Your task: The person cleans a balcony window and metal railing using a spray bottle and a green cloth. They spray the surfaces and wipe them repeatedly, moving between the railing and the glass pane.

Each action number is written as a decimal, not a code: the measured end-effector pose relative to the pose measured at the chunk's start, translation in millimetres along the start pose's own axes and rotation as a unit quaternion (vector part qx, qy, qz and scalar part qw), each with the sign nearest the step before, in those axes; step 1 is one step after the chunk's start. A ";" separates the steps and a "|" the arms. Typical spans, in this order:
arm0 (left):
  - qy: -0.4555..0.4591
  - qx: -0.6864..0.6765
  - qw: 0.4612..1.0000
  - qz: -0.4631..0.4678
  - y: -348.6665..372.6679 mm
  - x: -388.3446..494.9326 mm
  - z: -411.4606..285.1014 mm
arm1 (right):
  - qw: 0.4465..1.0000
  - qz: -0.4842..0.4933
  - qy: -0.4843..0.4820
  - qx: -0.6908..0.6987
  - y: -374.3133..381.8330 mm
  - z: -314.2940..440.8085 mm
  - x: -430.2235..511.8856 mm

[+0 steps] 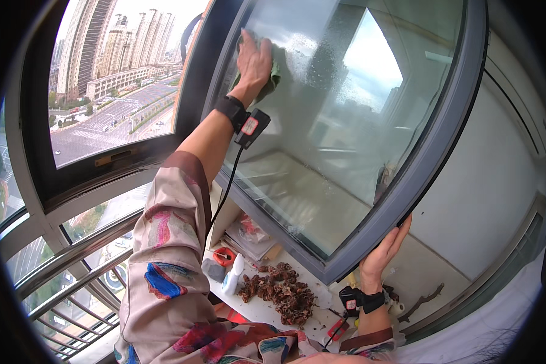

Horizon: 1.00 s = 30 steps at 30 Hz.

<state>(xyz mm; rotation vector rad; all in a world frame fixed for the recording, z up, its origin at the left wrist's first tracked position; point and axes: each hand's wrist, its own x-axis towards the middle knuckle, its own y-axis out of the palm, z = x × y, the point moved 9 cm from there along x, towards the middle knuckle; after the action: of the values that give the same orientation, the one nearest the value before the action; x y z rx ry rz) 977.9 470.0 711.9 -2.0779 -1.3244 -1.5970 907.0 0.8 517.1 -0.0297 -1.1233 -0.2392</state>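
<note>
My left hand point(253, 61) presses a green cloth point(275, 75) flat against the upper left of a window pane point(295, 132), close to its grey frame. Water drops and wet streaks show on the glass, which also reflects sky and buildings. With my right hand point(384, 255) I hold the lower right edge of the swung-out sash frame point(346, 268); its fingertips go partly behind the frame. Each wrist wears a black strap with a small box and a cable.
Below the sash, a white tabletop point(264, 314) bears a heap of dried brown plant pieces point(280, 293), a white bottle point(233, 275), a red container point(224, 257) and papers. At left are the window opening point(113, 157) and metal railings point(73, 291) high above a street. A branch point(421, 302) lies at right.
</note>
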 end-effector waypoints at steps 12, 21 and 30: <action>0.531 0.048 0.786 0.314 9.7 -217.6 -127.3 | 0.999 0.001 0.025 0.027 0.7 -3.3 0.6; 0.005 0.049 0.999 0.013 80.5 112.2 -105.8 | 0.999 0.000 -0.022 -0.048 -1.1 14.1 -3.3; 0.454 -0.014 0.858 0.239 86.4 -136.0 -232.5 | 0.997 0.022 0.025 0.072 -1.6 -4.1 -5.5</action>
<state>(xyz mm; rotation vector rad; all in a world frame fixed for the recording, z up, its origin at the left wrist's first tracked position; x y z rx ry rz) 884.7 203.0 716.8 -1.1752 -0.4077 -1.9275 908.0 -0.5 510.2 0.0801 -1.0856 -0.1189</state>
